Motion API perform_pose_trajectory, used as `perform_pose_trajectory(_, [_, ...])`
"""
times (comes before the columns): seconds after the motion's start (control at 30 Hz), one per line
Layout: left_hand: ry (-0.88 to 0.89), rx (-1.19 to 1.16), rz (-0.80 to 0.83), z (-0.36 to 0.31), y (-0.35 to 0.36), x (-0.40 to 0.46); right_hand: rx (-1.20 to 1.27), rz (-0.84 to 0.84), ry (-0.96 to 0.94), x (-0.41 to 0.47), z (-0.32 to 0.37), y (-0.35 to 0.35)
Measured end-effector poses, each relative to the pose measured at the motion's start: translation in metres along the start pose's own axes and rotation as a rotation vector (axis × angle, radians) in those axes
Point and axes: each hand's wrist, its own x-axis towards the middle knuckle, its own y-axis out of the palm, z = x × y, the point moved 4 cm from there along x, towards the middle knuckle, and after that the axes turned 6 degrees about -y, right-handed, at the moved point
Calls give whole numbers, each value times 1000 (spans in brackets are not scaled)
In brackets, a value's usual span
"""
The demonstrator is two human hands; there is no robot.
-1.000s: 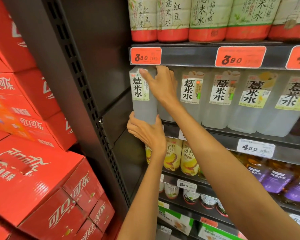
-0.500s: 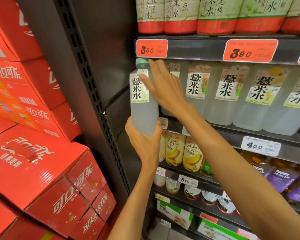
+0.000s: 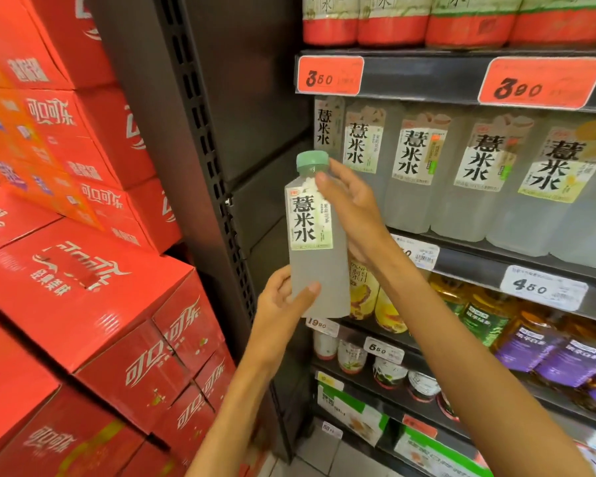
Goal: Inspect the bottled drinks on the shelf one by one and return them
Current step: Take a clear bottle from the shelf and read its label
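Note:
A tall bottle [image 3: 319, 270] of cloudy pale drink, with a green cap and a white label in black characters, stands upright in the air in front of the shelf. My left hand [image 3: 283, 304] grips its base, thumb across the front. My right hand [image 3: 353, 208] holds its upper right side, fingertips near the neck below the cap. Behind it, a row of like bottles [image 3: 413, 166] stands on the shelf [image 3: 496, 263], with one more bottle at the row's left end [image 3: 326, 125].
Red cola cartons [image 3: 83, 287] are stacked on the left, close to the dark shelf upright [image 3: 214, 166]. Orange price tags [image 3: 330, 75] hang on the shelf edge above. Lower shelves hold yellow juice bottles [image 3: 365, 290], purple-labelled bottles [image 3: 547, 352] and small cups [image 3: 389, 371].
The bottle has come out of the shelf's left end and moved down and toward me, held in both hands. Its green cap now shows below the shelf edge.

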Motion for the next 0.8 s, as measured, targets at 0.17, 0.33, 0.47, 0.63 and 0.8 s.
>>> perform_pose_trajectory(0.17, [-186,-168,316,1,10,-14,299,68,104,-17,-11,-4])
perform_pose_trajectory(0.33, [-219,-221,348,-4,13,-21,508,151,251,-18,-12,-5])
perform_pose_trajectory(0.47, [-279,-324,502,4,26,-28,793,199,400,-14,-18,5])
perform_pose_trajectory(0.63, [-335,-354,505,24,29,-25,568,192,341,-14,-19,-1])
perform_pose_trajectory(0.8, [-313,-185,385,31,19,-17,237,270,141,-14,10,-3])
